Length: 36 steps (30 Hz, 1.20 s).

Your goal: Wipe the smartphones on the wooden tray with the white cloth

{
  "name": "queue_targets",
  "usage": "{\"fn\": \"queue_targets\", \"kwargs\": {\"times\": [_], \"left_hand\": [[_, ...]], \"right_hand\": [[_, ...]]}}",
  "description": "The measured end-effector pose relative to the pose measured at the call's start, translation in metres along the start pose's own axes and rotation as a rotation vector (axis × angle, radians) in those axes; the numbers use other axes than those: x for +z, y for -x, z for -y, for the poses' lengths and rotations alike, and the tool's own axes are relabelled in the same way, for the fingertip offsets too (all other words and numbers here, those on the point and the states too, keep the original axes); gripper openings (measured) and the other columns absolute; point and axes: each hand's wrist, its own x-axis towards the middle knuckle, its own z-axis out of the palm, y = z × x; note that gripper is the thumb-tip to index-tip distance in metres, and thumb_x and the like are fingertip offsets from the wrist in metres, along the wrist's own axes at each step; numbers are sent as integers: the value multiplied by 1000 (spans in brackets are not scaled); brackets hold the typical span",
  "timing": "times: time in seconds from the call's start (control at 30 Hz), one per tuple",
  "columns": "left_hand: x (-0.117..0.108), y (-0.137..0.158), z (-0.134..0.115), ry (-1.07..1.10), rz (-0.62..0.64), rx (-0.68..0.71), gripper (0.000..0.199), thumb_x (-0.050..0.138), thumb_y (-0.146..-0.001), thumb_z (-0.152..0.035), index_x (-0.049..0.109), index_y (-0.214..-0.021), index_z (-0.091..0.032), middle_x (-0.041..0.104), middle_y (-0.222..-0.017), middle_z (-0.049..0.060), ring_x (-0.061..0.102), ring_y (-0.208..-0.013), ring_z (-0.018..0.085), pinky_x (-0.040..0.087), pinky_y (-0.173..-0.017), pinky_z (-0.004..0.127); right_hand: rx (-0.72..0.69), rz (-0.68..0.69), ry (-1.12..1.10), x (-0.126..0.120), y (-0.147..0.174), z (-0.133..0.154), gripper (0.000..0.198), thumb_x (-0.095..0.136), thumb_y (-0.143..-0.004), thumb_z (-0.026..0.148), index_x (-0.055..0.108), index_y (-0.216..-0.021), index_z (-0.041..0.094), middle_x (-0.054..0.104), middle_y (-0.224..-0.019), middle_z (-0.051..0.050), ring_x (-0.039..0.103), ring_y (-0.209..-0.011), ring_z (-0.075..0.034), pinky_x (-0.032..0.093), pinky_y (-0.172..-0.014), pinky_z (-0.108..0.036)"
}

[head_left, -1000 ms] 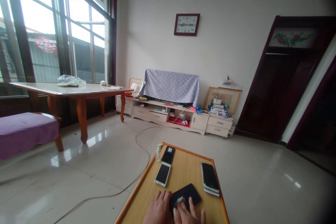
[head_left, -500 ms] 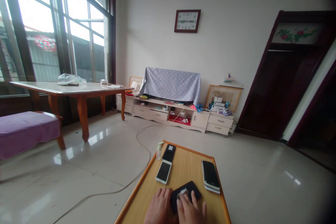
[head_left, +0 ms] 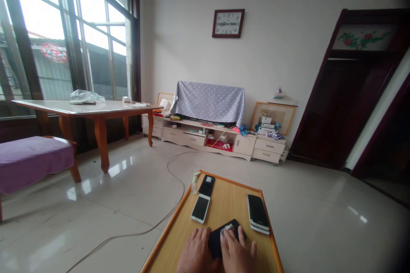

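Observation:
A flat black rectangular device, perhaps a phone or small tablet [head_left: 215, 241], lies slanted on the small wooden table [head_left: 229, 192]. My left hand [head_left: 196, 249] grips its left edge, fingers together and thumb low across the near corner. Under the fingertips of my right hand [head_left: 237, 252] a crumpled white tissue [head_left: 228, 227] is pressed on the device's upper surface. Those fingers partly hide the tissue. Beyond my left hand are a white phone with a dark screen [head_left: 200, 209] and a black phone [head_left: 206, 185]. At the right edge sits a stack of phones [head_left: 257, 211].
A small clear pump bottle [head_left: 194, 183] stands at the table's far left corner. A cable [head_left: 134, 234] runs over the tiled floor on the left. Further off are a larger table [head_left: 96, 111], a purple-covered seat [head_left: 35, 162] and a low cabinet [head_left: 245, 147].
My right hand and the tissue have shifted slightly right and towards the device's far edge. My left hand stays about where it was on the device.

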Motion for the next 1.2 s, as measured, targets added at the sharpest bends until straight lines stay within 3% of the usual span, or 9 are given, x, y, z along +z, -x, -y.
{"fn": "queue_targets", "kwargs": {"times": [0.1, 0.2, 0.43, 0.63, 0.7, 0.97, 1.2], "left_hand": [[6, -2, 7, 6, -15, 36, 63, 52, -80, -37, 48, -141, -20, 59, -137, 8, 50, -127, 23, 32, -115, 34], [8, -2, 8, -3, -15, 39, 62, 48, -82, -33, 46, -143, -19, 57, -141, 9, 49, -130, 22, 30, -117, 34], [6, 0, 0, 2, -29, -9, 83, 67, -65, -48, 47, -142, -22, 56, -141, 7, 46, -132, 27, 31, -116, 35], [9, -2, 6, -1, 7, 20, 71, 53, -80, -40, 42, -147, -19, 54, -144, 9, 48, -132, 23, 30, -116, 32], [9, -2, 7, -7, 14, 25, 69, 50, -82, -37, 42, -147, -18, 52, -147, 10, 47, -133, 23, 29, -117, 32], [4, 0, -1, 10, -27, -16, 84, 65, -67, -47, 45, -145, -22, 54, -144, 8, 46, -134, 27, 30, -117, 35], [10, -4, 7, -14, 8, 33, 67, 52, -81, -39, 44, -145, -23, 50, -150, 7, 47, -133, 25, 31, -116, 35]], "right_hand": [[-122, 44, -42, 13, 12, 21, 49, 24, -102, 49, 57, -138, 41, 51, -148, 2, 29, -147, -34, 13, -115, -73], [-163, 38, -49, 13, 14, 23, 48, 23, -103, 50, 57, -137, 45, 51, -147, 4, 30, -147, -33, 15, -115, -72], [71, -60, 20, -15, -8, -10, 52, 22, -103, 49, 58, -138, 38, 48, -151, 2, 25, -149, -37, 15, -113, -75], [-179, 88, -100, 2, 13, 23, 53, 18, -103, 47, 57, -139, 39, 50, -149, 2, 30, -147, -32, 15, -117, -69], [-202, 107, -118, 2, 15, 27, 53, 19, -103, 45, 56, -140, 39, 50, -149, 2, 30, -147, -31, 14, -117, -68], [42, -49, -38, -16, -16, -1, 55, 18, -103, 48, 58, -138, 35, 48, -152, 0, 25, -149, -35, 16, -113, -72], [-175, 78, -108, -8, 6, 34, 51, 22, -102, 37, 58, -138, 40, 52, -148, 2, 33, -146, -30, 14, -117, -68]]}}
